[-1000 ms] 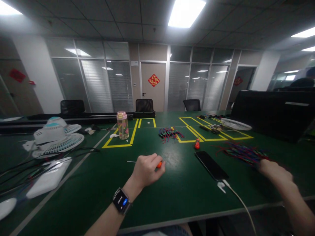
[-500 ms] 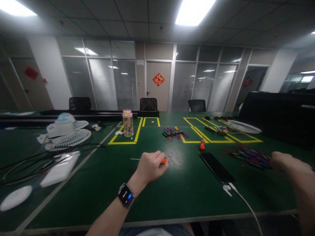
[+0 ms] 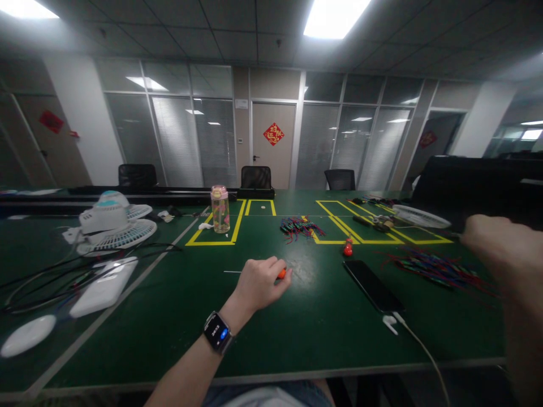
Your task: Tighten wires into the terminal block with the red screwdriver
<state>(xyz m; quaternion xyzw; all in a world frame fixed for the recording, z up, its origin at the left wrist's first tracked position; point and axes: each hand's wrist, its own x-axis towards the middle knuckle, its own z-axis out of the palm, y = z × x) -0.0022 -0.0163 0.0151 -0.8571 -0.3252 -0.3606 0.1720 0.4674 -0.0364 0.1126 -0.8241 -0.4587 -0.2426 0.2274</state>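
Note:
Near the middle of the green table (image 3: 322, 333), my left hand (image 3: 263, 282) is closed around an orange-handled screwdriver (image 3: 281, 273). Its thin metal shaft points left from under the hand. My right hand (image 3: 503, 243) is raised at the far right, beyond a pile of red, blue and green wired parts (image 3: 436, 267); its fingers are blurred and partly hidden. A second wired bundle (image 3: 300, 227) lies further back at the centre. A small red object (image 3: 348, 247) stands behind a black phone (image 3: 373, 286) with a white cable plugged in.
On the left are white fans (image 3: 114, 226), black cables, a white power bank (image 3: 104, 287) and a white oval object (image 3: 27, 336). A pink-lidded bottle (image 3: 220, 210) stands within yellow tape. An earbud (image 3: 389, 324) lies by the phone.
My right hand has risen up and away from the wired pile at the right. My left hand keeps its place on the screwdriver. The view has shifted slightly.

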